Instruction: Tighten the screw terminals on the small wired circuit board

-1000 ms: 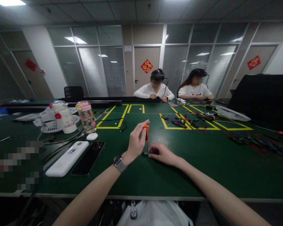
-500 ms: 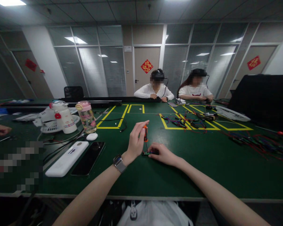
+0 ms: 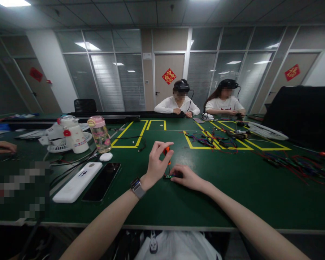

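Observation:
My left hand (image 3: 156,164), with a watch on its wrist, pinches the orange handle of a small screwdriver (image 3: 167,153) held upright. Its tip points down at a small dark part (image 3: 168,176) on the green table (image 3: 233,191). My right hand (image 3: 187,177) lies on the table just right of that part, with its fingers pressed on it.
At the left lie a black phone (image 3: 102,181), a white flat case (image 3: 77,182), a clear bottle with a pink lid (image 3: 99,134) and a white bottle (image 3: 75,135). Coloured wires (image 3: 209,140) sprawl inside yellow tape marks. Two people sit across the table. Another person's hand (image 3: 1,147) rests at the far left.
My left fingers have shifted round the screwdriver handle, which now sits lower and more hidden in the hand. The other person's hand at the far left came into view.

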The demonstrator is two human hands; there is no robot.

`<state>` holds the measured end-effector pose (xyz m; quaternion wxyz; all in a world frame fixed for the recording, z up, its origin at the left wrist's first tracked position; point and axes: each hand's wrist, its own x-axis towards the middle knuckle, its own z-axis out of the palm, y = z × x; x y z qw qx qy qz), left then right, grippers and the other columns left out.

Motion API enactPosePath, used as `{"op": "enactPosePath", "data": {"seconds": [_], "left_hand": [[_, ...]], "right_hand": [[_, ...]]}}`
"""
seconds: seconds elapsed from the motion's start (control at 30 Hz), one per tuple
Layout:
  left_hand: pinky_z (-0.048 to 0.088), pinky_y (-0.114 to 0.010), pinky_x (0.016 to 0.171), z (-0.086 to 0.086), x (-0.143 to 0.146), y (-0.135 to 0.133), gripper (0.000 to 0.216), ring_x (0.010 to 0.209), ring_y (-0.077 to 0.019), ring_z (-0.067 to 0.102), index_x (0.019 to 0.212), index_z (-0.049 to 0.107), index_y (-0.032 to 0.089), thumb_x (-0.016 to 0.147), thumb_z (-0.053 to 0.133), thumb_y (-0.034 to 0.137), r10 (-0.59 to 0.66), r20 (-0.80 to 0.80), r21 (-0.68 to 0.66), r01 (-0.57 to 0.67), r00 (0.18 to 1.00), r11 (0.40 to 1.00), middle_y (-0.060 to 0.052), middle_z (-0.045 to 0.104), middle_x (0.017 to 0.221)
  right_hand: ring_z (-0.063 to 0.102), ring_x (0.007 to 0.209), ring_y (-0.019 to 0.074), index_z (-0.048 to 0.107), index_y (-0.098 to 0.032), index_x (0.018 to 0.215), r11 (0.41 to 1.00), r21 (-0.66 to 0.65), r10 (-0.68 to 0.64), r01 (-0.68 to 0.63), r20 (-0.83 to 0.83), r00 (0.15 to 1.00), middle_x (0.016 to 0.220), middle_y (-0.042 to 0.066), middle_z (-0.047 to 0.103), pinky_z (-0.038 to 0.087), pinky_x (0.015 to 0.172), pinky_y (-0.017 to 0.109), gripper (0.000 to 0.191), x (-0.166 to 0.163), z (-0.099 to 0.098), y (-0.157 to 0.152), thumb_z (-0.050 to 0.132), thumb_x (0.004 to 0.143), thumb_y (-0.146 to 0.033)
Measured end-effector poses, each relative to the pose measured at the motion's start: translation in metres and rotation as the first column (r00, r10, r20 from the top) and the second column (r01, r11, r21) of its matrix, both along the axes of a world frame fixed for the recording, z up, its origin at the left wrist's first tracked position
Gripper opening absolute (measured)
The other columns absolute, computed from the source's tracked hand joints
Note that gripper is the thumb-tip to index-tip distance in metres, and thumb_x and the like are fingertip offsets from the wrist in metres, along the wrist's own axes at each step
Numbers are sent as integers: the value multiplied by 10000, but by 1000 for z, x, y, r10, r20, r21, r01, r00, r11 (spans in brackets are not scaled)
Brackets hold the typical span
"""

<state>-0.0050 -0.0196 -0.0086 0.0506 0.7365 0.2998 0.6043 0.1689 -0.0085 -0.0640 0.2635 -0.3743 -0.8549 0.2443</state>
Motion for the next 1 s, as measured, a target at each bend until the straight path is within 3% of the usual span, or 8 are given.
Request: {"op": "enactPosePath", "data": {"seconds": [0.1,0.17,0.3,0.43,0.53,0.7,0.8,1.0], "left_hand": [[478,-311,872,1,0,1,329,974,-160,590,1247,572,219,997,358,231,-63,-15,-39,63,998,997,-74,577,1115],[479,-331,904,2,-1,2,331,1008,-168,605,1258,561,213,995,359,218,-92,-15,-50,91,996,995,-84,597,1159],[498,-312,830,5,-4,5,263,925,-166,618,1189,601,203,953,488,231,-62,13,-48,62,998,997,-63,645,1024],[472,-277,770,6,-5,6,125,823,-149,574,983,660,197,871,634,245,29,10,-17,-29,1000,999,-22,589,878],[464,-269,765,5,-4,5,92,808,-144,554,924,648,187,884,616,265,30,11,-32,-29,1000,999,-18,550,858],[476,-299,842,4,-4,4,304,953,-162,584,1177,593,204,998,349,227,-74,-4,-115,73,997,991,-69,584,1068],[488,-311,871,4,-3,4,321,994,-168,606,1263,538,206,993,365,211,-138,14,-134,139,990,981,-79,608,1138],[468,-274,767,6,-2,5,92,816,-147,574,960,642,190,898,585,228,1,-7,-20,-2,1000,1000,-24,596,879]], "right_hand": [[532,716,139,668,-158,888,1000,5,3,-3,3,1000,813,9,576,422,669,247,113,0,0,0,690,778,-144],[535,721,141,669,-160,889,1000,11,4,-4,3,1000,817,12,583,424,672,250,109,0,0,1,688,782,-150],[540,723,141,672,-159,892,1000,7,3,-3,7,1000,818,13,589,424,669,249,113,-1,-1,1,688,781,-145],[539,723,142,672,-155,888,1000,1,-7,7,10,1000,818,13,588,420,669,248,115,-1,0,-1,694,776,-137],[539,726,142,674,-154,889,1000,-5,-11,11,18,1000,825,15,588,420,673,248,115,-1,3,-2,694,778,-134],[544,732,144,673,-150,895,1000,5,-6,6,19,1000,814,14,584,422,678,249,118,-1,5,-3,694,780,-132],[544,731,143,672,-159,894,1000,5,-5,5,18,1000,819,14,590,425,682,252,117,-1,4,-2,693,781,-137],[539,729,141,669,-159,894,1000,4,0,0,10,1000,829,16,591,425,678,252,113,0,1,-1,687,783,-143]]}}
